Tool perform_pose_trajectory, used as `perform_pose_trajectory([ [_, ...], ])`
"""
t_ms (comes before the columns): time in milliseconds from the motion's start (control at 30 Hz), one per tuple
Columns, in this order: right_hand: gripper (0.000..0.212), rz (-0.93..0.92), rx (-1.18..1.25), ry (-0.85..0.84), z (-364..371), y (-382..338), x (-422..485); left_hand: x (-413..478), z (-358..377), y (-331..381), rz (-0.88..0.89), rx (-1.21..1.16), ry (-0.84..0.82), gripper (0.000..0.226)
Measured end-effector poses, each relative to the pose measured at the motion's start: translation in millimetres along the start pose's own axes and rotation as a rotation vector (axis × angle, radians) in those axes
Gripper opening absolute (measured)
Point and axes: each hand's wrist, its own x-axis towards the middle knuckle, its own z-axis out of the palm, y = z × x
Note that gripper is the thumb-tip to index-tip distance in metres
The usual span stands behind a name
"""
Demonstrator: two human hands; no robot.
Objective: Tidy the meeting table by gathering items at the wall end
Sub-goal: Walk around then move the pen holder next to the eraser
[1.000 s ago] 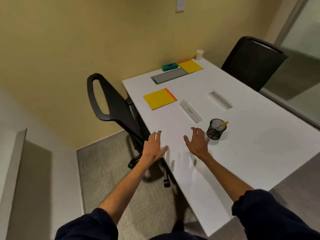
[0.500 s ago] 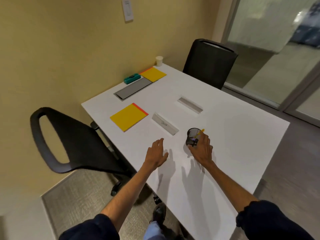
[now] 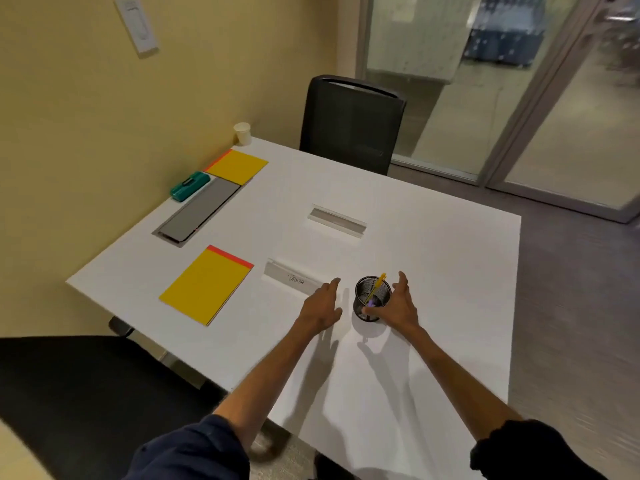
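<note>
A black mesh pen cup [image 3: 364,295] with a yellow pen [image 3: 379,285] in it stands on the white table [image 3: 433,271]. My right hand [image 3: 398,308] cups it from the right, thumb touching its lower front, fingers spread and not closed round it. My left hand [image 3: 320,303] hovers open just left of the cup, fingertips near a name plate [image 3: 294,280]. A second name plate [image 3: 337,221] lies farther out. One yellow notepad [image 3: 207,284] lies to the left. At the wall end sit another yellow notepad [image 3: 237,166], a teal box [image 3: 189,186] and a paper cup [image 3: 242,133].
A grey hatch panel [image 3: 199,213] is set into the table near the wall. One black chair [image 3: 349,126] stands at the far side, another [image 3: 86,393] at the near left. Glass partitions [image 3: 519,98] run along the right.
I have stepped closer and the view swung right. My right hand opened around the pen cup from its right side; my left hand moved forward toward the name plate.
</note>
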Motion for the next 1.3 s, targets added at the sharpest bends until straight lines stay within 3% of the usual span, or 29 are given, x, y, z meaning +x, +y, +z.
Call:
perform_pose_trajectory([
  [233, 0.126, 0.022, 0.034, -0.057, -1, 11, 6, 31, 11, 20, 0.092, -0.080, -0.109, 0.079],
  [400, 0.090, -0.043, 0.064, -0.059, 0, 17, 9, 43, 15, 28, 0.091, -0.231, -0.126, 0.080],
  [567, 0.076, -0.071, 0.130, -0.017, 6, 13, 10, 46, 13, 26, 0.088, -0.360, -0.086, 0.061],
  [1300, 0.082, -0.275, 0.143, -0.032, -8, -5, -41, -37, -7, 24, 0.106, -0.513, 0.120, 0.062],
])
